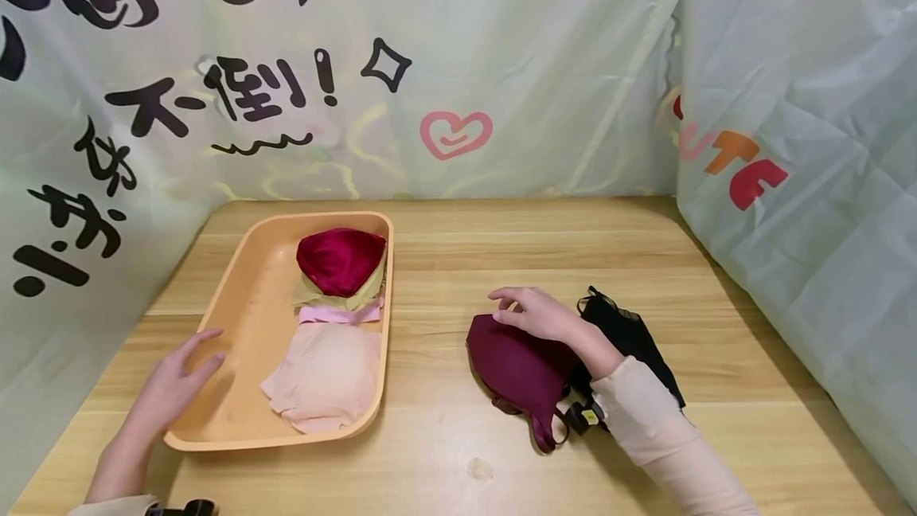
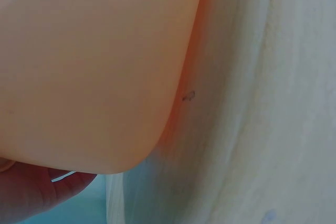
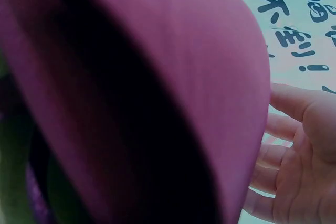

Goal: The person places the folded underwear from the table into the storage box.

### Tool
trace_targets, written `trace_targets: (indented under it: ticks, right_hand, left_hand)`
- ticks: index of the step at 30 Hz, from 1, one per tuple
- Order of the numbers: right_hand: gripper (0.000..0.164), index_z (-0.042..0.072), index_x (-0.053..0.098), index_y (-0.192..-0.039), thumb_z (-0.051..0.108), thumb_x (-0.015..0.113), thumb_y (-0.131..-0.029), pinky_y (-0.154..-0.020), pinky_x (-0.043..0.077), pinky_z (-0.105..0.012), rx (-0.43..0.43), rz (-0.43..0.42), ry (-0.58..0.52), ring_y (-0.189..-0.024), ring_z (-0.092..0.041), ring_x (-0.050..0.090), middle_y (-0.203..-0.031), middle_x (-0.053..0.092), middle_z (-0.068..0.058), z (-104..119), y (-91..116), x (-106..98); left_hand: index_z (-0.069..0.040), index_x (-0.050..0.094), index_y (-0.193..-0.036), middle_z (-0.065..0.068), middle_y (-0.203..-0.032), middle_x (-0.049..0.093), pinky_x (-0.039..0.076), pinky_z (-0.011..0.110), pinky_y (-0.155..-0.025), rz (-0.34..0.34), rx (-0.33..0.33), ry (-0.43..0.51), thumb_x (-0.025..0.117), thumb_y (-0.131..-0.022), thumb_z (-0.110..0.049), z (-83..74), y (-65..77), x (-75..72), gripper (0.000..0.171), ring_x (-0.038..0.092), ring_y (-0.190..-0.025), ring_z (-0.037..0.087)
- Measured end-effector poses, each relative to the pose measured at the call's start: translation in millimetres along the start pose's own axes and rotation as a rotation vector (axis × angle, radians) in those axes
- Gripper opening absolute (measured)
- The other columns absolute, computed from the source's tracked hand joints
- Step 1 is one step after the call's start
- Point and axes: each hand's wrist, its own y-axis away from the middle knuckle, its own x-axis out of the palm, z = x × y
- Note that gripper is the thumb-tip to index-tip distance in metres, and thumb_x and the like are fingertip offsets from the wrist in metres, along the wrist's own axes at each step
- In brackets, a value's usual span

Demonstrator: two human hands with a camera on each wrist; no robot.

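On the table [image 1: 458, 253], towards our right side, the maroon bra [image 1: 510, 365] lies outside the tray [image 1: 247, 317], just beside the black bra [image 1: 630, 333]; our forearm hides whether the two touch. Our right hand [image 1: 546, 314] is at the maroon bra's upper edge, fingers loosely bent and unclosed, so we judge it has no firm hold. If we pinch only the smooth cup there, the fabric could slip or the cup could dent. The strap [image 1: 542, 430] trails close to our wrist camera [image 1: 584, 418]; it could snag on that, or hook the black bra and drag it along. Our left hand [image 1: 170, 385] is relaxed over the tray's left rim, thumb and fingers apart, holding nothing; we cannot tell whether it touches. Leaning on that rim could tip or slide the tray, and a jolt could unsettle the red piece [image 1: 342, 259] and pink piece [image 1: 335, 377] along its right wall.
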Motion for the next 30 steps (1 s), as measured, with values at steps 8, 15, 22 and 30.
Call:
trace_targets:
  ticks: [8, 15, 22, 30]
  right_hand:
    - [0.038, -0.003, 0.050, -0.126, 0.019, 0.050, -0.094, -0.082, 0.047, -0.041, 0.023, -0.005, -0.007, -0.095, -0.026, 0.059, -0.104, 0.063, -0.013, -8.2, 4.9, -1.7]
    - [0.042, -0.006, 0.046, -0.128, 0.015, 0.053, -0.092, -0.089, 0.043, -0.047, -0.008, 0.078, 0.007, -0.109, -0.034, 0.052, -0.118, 0.055, -0.022, -17.1, 13.9, -9.1]
    - [0.058, -0.005, 0.036, -0.135, 0.023, 0.058, -0.090, -0.096, 0.036, -0.051, -0.007, 0.219, 0.030, -0.119, -0.038, 0.043, -0.129, 0.046, -0.025, -22.2, 23.6, -21.4]
    - [0.081, -0.006, 0.023, -0.140, 0.027, 0.068, -0.082, -0.106, 0.024, -0.052, 0.034, 0.334, -0.078, -0.132, -0.038, 0.025, -0.144, 0.028, -0.024, -26.4, 25.1, -21.9]
  left_hand:
    - [0.003, 0.042, -0.128, 0.041, -0.126, 0.038, 0.036, 0.063, -0.076, -0.003, -0.002, 0.000, 0.052, -0.093, -0.018, 0.6, 1.3, -0.3, 0.042, 0.038, -0.105, 0.060]
    - [0.003, 0.042, -0.129, 0.041, -0.126, 0.038, 0.036, 0.063, -0.075, -0.006, 0.007, 0.001, 0.051, -0.093, -0.019, -0.6, 0.2, -0.9, 0.043, 0.038, -0.105, 0.061]
    - [0.003, 0.042, -0.129, 0.041, -0.126, 0.038, 0.036, 0.063, -0.076, -0.003, 0.001, -0.011, 0.052, -0.093, -0.018, -0.4, 0.1, -1.1, 0.042, 0.038, -0.105, 0.061]
    - [0.004, 0.042, -0.129, 0.041, -0.126, 0.037, 0.034, 0.065, -0.078, 0.000, 0.002, 0.000, 0.051, -0.093, -0.019, -1.2, 0.0, -1.0, 0.043, 0.036, -0.106, 0.062]
